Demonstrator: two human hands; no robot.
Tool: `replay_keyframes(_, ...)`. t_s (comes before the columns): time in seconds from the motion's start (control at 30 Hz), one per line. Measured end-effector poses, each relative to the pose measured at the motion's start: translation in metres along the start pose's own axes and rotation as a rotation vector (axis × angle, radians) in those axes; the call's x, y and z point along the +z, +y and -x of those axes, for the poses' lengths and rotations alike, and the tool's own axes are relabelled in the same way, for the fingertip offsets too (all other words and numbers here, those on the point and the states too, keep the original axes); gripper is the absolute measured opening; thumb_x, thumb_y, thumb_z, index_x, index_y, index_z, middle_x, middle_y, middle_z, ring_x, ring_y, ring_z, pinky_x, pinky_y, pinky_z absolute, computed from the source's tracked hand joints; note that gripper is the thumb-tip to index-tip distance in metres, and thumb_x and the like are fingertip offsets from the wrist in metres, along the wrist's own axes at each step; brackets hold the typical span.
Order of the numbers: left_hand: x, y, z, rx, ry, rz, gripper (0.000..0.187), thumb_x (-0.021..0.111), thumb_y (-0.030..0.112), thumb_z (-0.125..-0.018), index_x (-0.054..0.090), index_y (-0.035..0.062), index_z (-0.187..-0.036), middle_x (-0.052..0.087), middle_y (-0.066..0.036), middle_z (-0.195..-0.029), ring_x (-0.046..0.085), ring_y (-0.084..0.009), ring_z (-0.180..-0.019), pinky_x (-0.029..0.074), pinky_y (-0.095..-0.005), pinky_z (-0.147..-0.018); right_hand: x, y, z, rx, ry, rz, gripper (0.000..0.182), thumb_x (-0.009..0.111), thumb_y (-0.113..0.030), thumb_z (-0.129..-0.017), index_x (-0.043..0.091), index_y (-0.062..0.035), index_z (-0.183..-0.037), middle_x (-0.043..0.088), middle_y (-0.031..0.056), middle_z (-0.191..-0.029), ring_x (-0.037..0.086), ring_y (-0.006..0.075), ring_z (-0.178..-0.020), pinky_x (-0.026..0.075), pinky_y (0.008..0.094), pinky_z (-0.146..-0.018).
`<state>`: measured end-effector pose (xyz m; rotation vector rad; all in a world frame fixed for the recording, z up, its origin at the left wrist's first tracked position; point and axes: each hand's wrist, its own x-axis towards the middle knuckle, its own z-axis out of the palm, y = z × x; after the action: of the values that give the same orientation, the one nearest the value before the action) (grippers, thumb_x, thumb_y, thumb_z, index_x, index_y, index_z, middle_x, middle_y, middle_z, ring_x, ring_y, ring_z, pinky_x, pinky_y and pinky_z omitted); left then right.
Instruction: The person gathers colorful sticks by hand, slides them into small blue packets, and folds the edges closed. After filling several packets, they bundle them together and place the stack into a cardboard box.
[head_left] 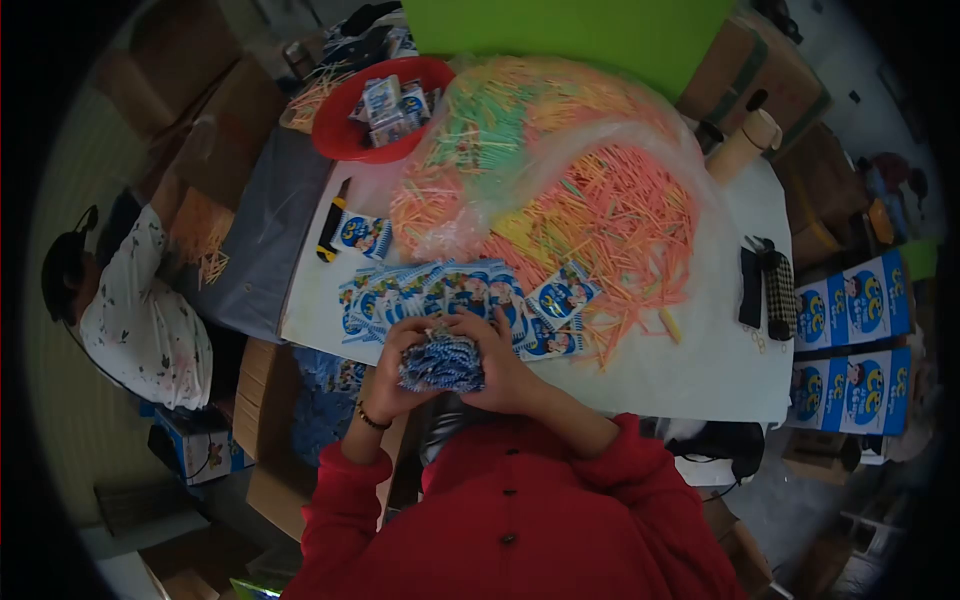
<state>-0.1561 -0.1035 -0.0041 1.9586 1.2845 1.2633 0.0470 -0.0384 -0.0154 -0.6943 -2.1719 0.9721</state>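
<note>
Both of my hands grip one thick stack of small blue-and-white packets (442, 364) near the table's front edge. My left hand (392, 368) wraps the stack's left side, and my right hand (500, 368) closes around its right side. The crimped packet edges face me. Just beyond my fingers, a fanned row of similar packets (430, 285) lies on the white table (700, 370). One loose packet (563, 296) rests at the right end of that row, and another packet (362, 235) lies farther left beside a black-and-yellow utility knife (333, 222).
A large plastic bag of coloured sticks (620, 200) spreads over the table. Behind it on the left stands a red bowl (340, 130) with small packs. A cardboard box (262, 400) of packets sits below left. Another person (150, 310) is at the far left. Printed boxes (850, 350) stand right.
</note>
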Motion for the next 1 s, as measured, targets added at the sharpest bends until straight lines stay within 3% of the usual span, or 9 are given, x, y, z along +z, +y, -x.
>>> replay_keyframes(0.1,0.028,0.031,-0.015,0.039,0.094,0.113,0.071,0.090,0.013,-0.060,0.043,0.0131,-0.114,0.048,-0.021,-0.132,0.050,-0.0378,-0.120,0.040,-0.0457,-0.100,-0.038,-0.018,0.009,-0.092,-0.051,-0.486,0.079,0.082,-0.008,-0.066,0.037,-0.0074,-0.131,0.044,0.0152,-0.135,0.043,0.0302,-0.128,0.036,0.0387,-0.105)
replay_keyframes(0.4,0.193,0.071,-0.087,0.332,-0.029,0.659,0.110,0.090,0.031,-0.060,0.023,0.0070,-0.145,0.043,-0.019,-0.139,0.045,-0.0369,-0.125,0.032,-0.0468,-0.105,-0.202,0.004,0.118,-0.003,0.093,-0.193,0.098,0.088,-0.010,-0.061,0.030,-0.0092,-0.139,0.042,0.0180,-0.139,0.042,0.0318,-0.132,0.036,0.0411,-0.107)
replay_keyframes(0.47,0.222,0.055,-0.079,-0.045,-0.293,0.495,0.117,0.091,0.038,-0.054,0.025,0.0060,-0.145,0.040,-0.018,-0.141,0.040,-0.0382,-0.129,0.031,-0.0472,-0.107,-0.205,0.023,0.144,0.073,0.111,-0.050,0.109,0.090,-0.011,-0.058,0.022,-0.0104,-0.143,0.042,0.0193,-0.139,0.040,0.0320,-0.133,0.036,0.0417,-0.107)
replay_keyframes(0.5,0.231,0.046,-0.086,0.077,-0.349,0.264,0.122,0.091,0.043,-0.051,0.024,0.0056,-0.146,0.041,-0.018,-0.138,0.039,-0.0378,-0.129,0.030,-0.0466,-0.107,-0.198,0.040,0.158,0.169,0.107,-0.022,0.113,0.090,-0.011,-0.058,0.019,-0.0105,-0.145,0.042,0.0195,-0.139,0.040,0.0321,-0.133,0.036,0.0418,-0.108)
replay_keyframes(0.73,0.244,0.045,-0.094,0.142,-0.402,0.068,0.119,0.090,0.038,-0.057,0.020,0.0051,-0.147,0.041,-0.019,-0.139,0.040,-0.0354,-0.131,0.032,-0.0437,-0.108,-0.194,0.058,0.166,0.342,0.283,-0.236,0.103,0.089,-0.018,-0.058,0.031,-0.0048,-0.142,0.053,0.0159,-0.129,0.051,0.0313,-0.122,0.039,0.0407,-0.103)
replay_keyframes(0.77,0.244,0.049,-0.095,-0.049,-0.389,0.353,0.121,0.091,0.035,-0.058,0.015,0.0049,-0.148,0.041,-0.019,-0.138,0.041,-0.0351,-0.130,0.033,-0.0431,-0.107,-0.205,0.048,0.159,0.334,0.290,-0.238,0.103,0.089,-0.018,-0.058,0.031,-0.0048,-0.142,0.053,0.0159,-0.129,0.051,0.0313,-0.122,0.039,0.0407,-0.103)
replay_keyframes(0.83,0.242,0.061,-0.100,-0.261,-0.377,0.628,0.122,0.091,0.033,-0.059,0.011,0.0048,-0.149,0.041,-0.019,-0.138,0.042,-0.0349,-0.129,0.034,-0.0425,-0.107,-0.237,0.000,0.130,0.354,0.084,0.208,0.102,0.089,-0.013,-0.057,0.034,-0.0074,-0.142,0.055,0.0168,-0.126,0.059,0.0344,-0.105,0.042,0.0399,-0.098)
replay_keyframes(0.93,0.242,0.067,-0.100,0.050,-0.304,0.673,0.125,0.091,0.017,-0.061,0.004,0.0091,-0.150,0.042,-0.017,-0.136,0.047,-0.0291,-0.125,0.040,-0.0416,-0.103,-0.247,-0.013,0.114,0.316,-0.025,0.296,0.096,0.089,-0.013,-0.055,0.041,-0.0075,-0.138,0.057,0.0173,-0.122,0.058,0.0362,-0.102,0.044,0.0402,-0.093)
replay_keyframes(1.0,0.254,0.051,-0.092,-0.096,-0.336,0.350,0.124,0.091,0.017,-0.061,0.004,0.0083,-0.150,0.043,-0.018,-0.136,0.048,-0.0295,-0.124,0.042,-0.0403,-0.102,-0.223,0.023,0.132,0.319,0.049,0.263,0.103,0.090,-0.015,-0.054,0.036,-0.0082,-0.141,0.054,0.0180,-0.127,0.055,0.0356,-0.109,0.042,0.0406,-0.096)
